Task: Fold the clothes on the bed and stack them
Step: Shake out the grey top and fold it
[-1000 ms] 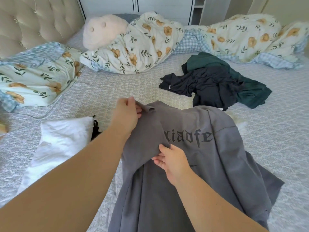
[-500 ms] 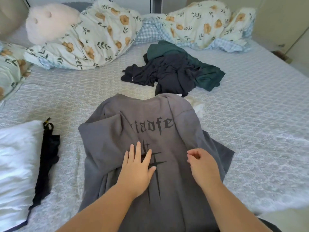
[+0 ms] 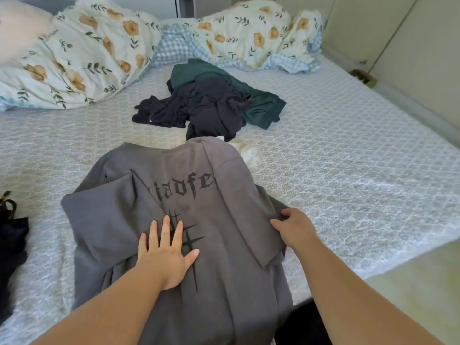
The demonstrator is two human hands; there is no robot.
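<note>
A grey T-shirt [image 3: 219,212] with dark lettering and a cross print lies back-up on the bed [image 3: 348,170], its left sleeve side folded in over the back. My left hand [image 3: 166,252] presses flat on the print with fingers spread. My right hand [image 3: 293,227] grips the right sleeve at the shirt's right edge, fingers curled over the cloth. Beyond the shirt lies a crumpled heap of dark navy clothes [image 3: 199,108] on top of a dark green garment [image 3: 258,105]. A small white cloth [image 3: 246,151] peeks out by the shirt's right shoulder.
A floral duvet [image 3: 82,58] is bunched along the head of the bed, with a blue checked lining showing. A black garment [image 3: 12,245] lies at the left edge. The bed's right edge meets a beige floor [image 3: 410,295] and a wall.
My left hand let go of the folded sleeve side and now presses flat on the back. My right hand slid right to the sleeve edge and took hold of it. The view swung right.
</note>
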